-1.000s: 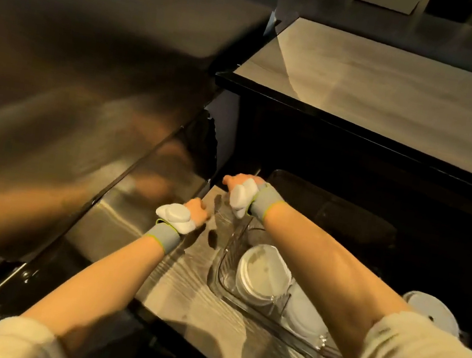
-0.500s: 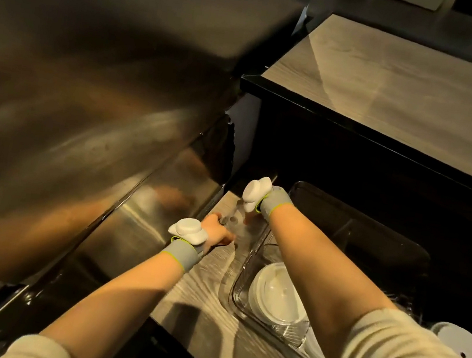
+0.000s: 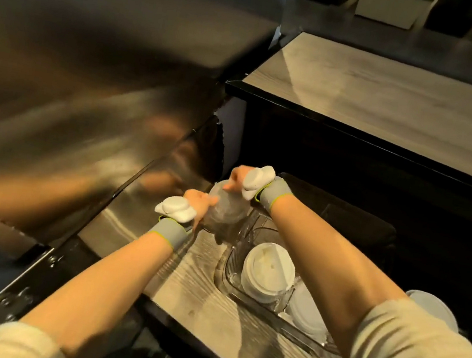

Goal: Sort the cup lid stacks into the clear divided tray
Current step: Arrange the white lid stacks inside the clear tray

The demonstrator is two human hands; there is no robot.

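A stack of clear cup lids (image 3: 225,212) is held between both hands, just above the far left end of the clear divided tray (image 3: 253,299). My left hand (image 3: 197,202) grips its left side and my right hand (image 3: 236,179) grips its top. A stack of white lids (image 3: 268,271) fills one tray compartment, and another pale lid stack (image 3: 305,313) lies in the compartment to its right, partly behind my right forearm. The tray rests on a low wooden shelf (image 3: 196,292).
A stainless steel counter (image 3: 89,89) rises close on the left. A higher wooden counter (image 3: 393,98) runs across the back. A dark bin (image 3: 353,224) sits behind the tray, and a white lid (image 3: 435,310) lies at the right edge.
Both hands closed on the clear lid stack at the shelf's far left and lifted it toward the tray's end. The camera view also shifted slightly.
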